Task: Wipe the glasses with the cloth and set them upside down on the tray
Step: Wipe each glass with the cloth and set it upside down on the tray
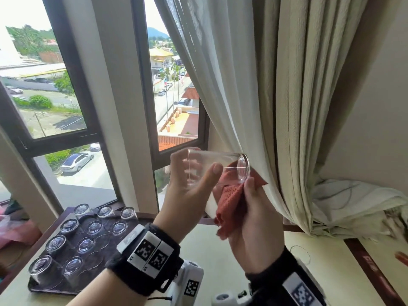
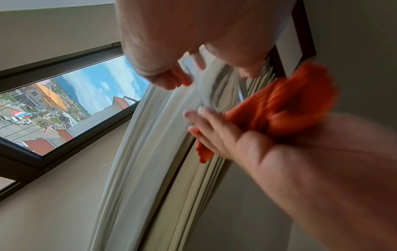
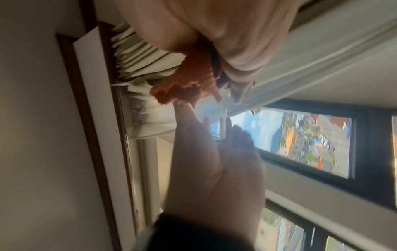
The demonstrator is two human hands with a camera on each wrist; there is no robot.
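My left hand holds a clear glass on its side, raised in front of the window, thumb on the near wall and fingers behind. The glass's thick base points right. My right hand grips a red-orange cloth and presses it against the glass near the base. In the left wrist view the cloth bunches in my right hand beside the glass. The right wrist view is blurred, with cloth and glass. A dark tray at lower left carries several upside-down glasses.
The cream table lies below my hands. The rim of another clear glass shows just behind my right wrist. Pale curtains hang close behind the held glass, and bunched fabric lies on the sill at right.
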